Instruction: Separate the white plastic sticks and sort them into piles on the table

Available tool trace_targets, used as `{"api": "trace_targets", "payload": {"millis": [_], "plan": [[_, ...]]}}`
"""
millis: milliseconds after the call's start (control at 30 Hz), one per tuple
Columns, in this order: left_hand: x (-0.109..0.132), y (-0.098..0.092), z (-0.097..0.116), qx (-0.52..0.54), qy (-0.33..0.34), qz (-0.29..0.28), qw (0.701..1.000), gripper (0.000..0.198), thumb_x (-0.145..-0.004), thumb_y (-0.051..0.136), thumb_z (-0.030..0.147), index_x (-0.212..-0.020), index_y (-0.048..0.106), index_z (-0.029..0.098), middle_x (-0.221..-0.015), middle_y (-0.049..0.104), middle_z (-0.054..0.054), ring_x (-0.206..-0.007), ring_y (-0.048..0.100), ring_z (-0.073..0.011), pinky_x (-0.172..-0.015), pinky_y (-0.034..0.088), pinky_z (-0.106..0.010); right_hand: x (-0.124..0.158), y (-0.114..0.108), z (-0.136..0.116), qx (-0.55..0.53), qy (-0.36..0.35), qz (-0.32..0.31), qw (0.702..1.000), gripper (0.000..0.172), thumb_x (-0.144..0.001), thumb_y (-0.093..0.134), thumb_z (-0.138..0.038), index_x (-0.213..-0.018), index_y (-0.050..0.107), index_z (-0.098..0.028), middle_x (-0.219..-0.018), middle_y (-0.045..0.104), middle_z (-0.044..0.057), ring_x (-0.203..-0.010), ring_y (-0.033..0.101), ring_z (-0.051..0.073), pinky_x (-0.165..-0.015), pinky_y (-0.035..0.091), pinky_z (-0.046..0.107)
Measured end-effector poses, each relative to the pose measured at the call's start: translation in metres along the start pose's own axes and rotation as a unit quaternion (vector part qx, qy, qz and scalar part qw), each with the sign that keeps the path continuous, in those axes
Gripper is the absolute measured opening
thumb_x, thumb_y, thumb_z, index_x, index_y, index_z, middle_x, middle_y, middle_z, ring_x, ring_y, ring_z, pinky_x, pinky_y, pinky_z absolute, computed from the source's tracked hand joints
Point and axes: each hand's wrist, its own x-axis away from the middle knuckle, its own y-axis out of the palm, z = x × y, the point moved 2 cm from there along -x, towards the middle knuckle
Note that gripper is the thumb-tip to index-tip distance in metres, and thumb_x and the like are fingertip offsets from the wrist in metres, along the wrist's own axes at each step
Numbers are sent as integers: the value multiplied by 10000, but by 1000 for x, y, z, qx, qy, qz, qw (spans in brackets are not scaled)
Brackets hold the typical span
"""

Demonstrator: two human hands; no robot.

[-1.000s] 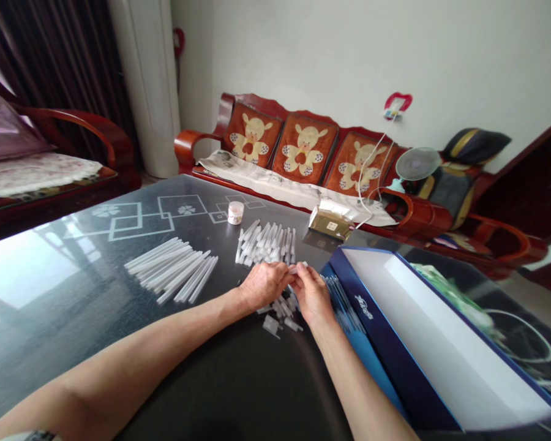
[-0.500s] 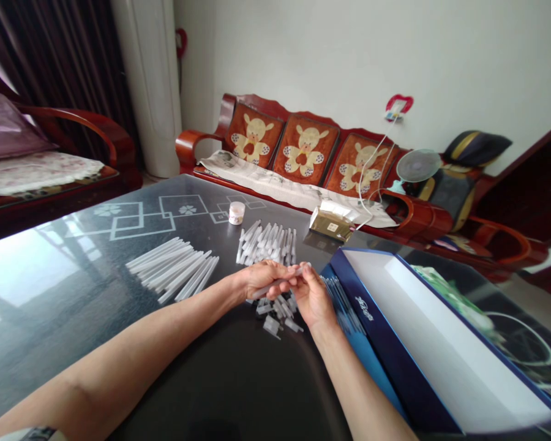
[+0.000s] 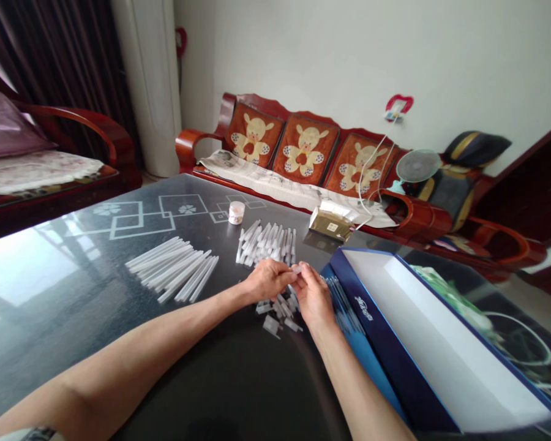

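Observation:
My left hand (image 3: pixel 269 280) and my right hand (image 3: pixel 314 297) meet fingertip to fingertip above the table. Both are closed on a thin translucent plastic tube (image 3: pixel 297 269), of which only a short end shows between the fingers. The rest of it is hidden by my hands. Under them lies a heap of small translucent plastic pieces (image 3: pixel 272 325), partly covered. Just beyond my left hand is a pile of short translucent tubes (image 3: pixel 269 242). Longer white plastic tubes (image 3: pixel 174 269) lie in a bundle to the left.
A long dark-blue box (image 3: pixel 395 343) with a white inside stands at the right, with thin dark sticks (image 3: pixel 344 306) beside its near wall. Farther back are a small white cup (image 3: pixel 236 212) and a tissue box (image 3: pixel 331 222). A green-white bag (image 3: pixel 454 294) lies behind the blue box.
My left hand has turned over and its fingers have closed in toward my right fingertips. The tube's length that showed below the left hand is now hidden.

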Motion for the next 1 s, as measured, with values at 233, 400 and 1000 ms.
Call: {"api": "trace_targets", "payload": {"millis": [233,400,1000], "plan": [[-9,-8,-10,162,-94,-10,982,359,-823,515,480,-710,591,147,-509,547,47,-327,431,-53,-369,315,-182,-17,-29,-18,61,-71,58,994,307,-709,714,-387,-948,653,-202,-826,709,12,-794,676,160,-749,540,319],[-11,-21,-23,-8,-32,120,992,398,-844,478,487,-643,586,161,-480,540,55,-389,513,-67,-494,406,-183,-4,-19,-10,415,-178,-41,891,282,-775,639,-379,-985,673,-194,-792,715,41,-756,673,198,-740,511,320],[-5,-24,-10,-193,36,156,968,286,-873,481,344,-801,702,177,-666,636,-12,-654,583,-116,-644,409,-199,-12,-27,-4,544,-225,14,808,440,-858,396,-494,-816,696,-176,-763,716,98,-736,664,226,-718,479,309]]}}
